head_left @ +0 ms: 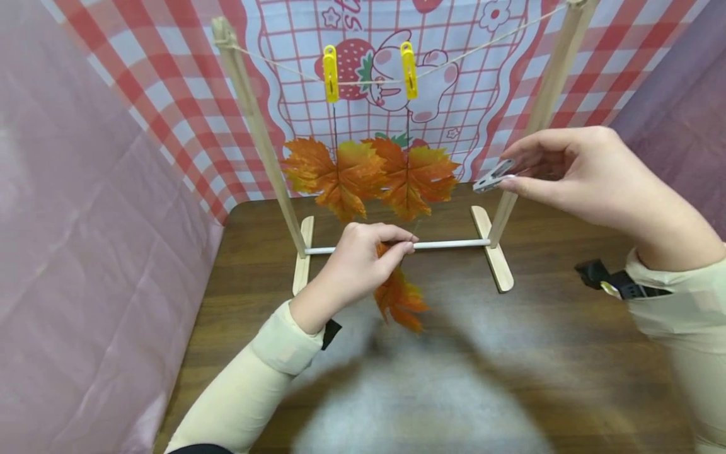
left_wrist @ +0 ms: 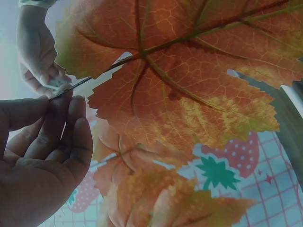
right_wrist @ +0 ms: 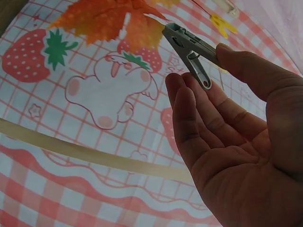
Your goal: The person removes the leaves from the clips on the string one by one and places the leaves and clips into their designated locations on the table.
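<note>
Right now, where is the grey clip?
In the head view, the grey clip is on the right, pinched in the right hand, beside the rack's right post.

A small wooden drying rack (head_left: pixel 258 132) stands on a dark brown table (head_left: pixel 567 328), with a string (head_left: pixel 482 44) strung between its two slanted posts. Two yellow clothespins (head_left: pixel 330 74) grip the string, each holding an orange leaf (head_left: pixel 334 176) by its stem. A red-checked strawberry cloth (head_left: pixel 170 107) hangs behind, pink sheeting (head_left: pixel 85 252) at the sides.
</note>
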Motion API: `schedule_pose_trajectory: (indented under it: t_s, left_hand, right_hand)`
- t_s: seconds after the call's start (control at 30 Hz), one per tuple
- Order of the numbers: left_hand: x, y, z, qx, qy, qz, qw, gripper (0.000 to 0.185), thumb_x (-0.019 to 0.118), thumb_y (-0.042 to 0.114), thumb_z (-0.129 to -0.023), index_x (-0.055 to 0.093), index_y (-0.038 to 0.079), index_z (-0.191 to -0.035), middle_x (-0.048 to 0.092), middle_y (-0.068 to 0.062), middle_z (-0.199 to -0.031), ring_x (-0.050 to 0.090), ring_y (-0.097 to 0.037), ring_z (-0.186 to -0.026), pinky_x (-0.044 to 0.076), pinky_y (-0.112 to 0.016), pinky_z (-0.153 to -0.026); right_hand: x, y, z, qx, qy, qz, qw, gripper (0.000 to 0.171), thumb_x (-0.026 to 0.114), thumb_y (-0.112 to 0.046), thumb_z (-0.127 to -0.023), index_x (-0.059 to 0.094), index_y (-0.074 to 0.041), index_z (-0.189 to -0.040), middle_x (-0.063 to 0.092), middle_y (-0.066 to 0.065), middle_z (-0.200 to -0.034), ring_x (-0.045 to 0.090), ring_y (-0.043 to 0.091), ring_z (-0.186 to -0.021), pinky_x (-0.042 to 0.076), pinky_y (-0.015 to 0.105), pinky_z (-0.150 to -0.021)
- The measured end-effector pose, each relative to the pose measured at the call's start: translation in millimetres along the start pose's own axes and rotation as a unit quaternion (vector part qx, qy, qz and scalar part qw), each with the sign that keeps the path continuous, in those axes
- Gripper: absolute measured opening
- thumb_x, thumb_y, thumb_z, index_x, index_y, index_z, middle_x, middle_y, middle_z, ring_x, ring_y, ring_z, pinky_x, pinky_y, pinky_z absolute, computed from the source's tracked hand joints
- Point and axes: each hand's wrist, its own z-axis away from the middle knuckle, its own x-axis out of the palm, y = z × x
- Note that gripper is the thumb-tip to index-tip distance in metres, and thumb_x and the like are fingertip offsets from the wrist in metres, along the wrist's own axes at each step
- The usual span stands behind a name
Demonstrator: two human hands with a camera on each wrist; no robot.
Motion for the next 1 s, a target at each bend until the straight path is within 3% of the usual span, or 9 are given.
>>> schedule_pose_trajectory:
  t_s: [0.3, 0.63, 1.0]
  left_hand:
    - [-14.7, -9.2, 13.1, -0.052, -0.008, -0.019, 0.9985, 0.01, 0.063, 0.014, -0.086, 0.071, 0.012, -0.09, 0.066, 0.009, -0.083, 0.056, 0.004, -0.069, 0.045, -0.021, -0.062]
    - [-24.5, -18.9, 27.9, -0.122, -0.059, -0.032, 0.9902, 0.011, 0.061, 0.014, -0.087, 0.071, 0.012, -0.09, 0.065, 0.007, -0.075, 0.054, -0.004, -0.056, 0.044, -0.022, -0.052]
    - [-29.5, -36.5, 42.5, -0.175, -0.095, -0.077, 0.977, 0.013, 0.059, 0.014, -0.087, 0.069, 0.015, -0.079, 0.057, 0.007, -0.062, 0.045, -0.006, -0.048, 0.041, -0.025, -0.05]
  right_hand:
    - [16, 10, 9, -0.011, -0.018, 0.005, 1.0, 0.032, 0.075, -0.019, -0.075, 0.066, -0.021, -0.105, 0.064, -0.012, -0.08, 0.059, 0.007, -0.067, 0.042, 0.015, -0.056]
    - [37, 24, 21, 0.006, -0.048, -0.016, 0.999, 0.026, 0.074, -0.023, -0.076, 0.066, -0.021, -0.101, 0.064, -0.01, -0.078, 0.06, 0.007, -0.067, 0.044, 0.018, -0.051]
    - [62, 41, 31, 0.066, -0.099, -0.059, 0.991, 0.023, 0.073, -0.021, -0.077, 0.066, -0.016, -0.098, 0.065, -0.007, -0.083, 0.061, 0.009, -0.072, 0.048, 0.021, -0.057]
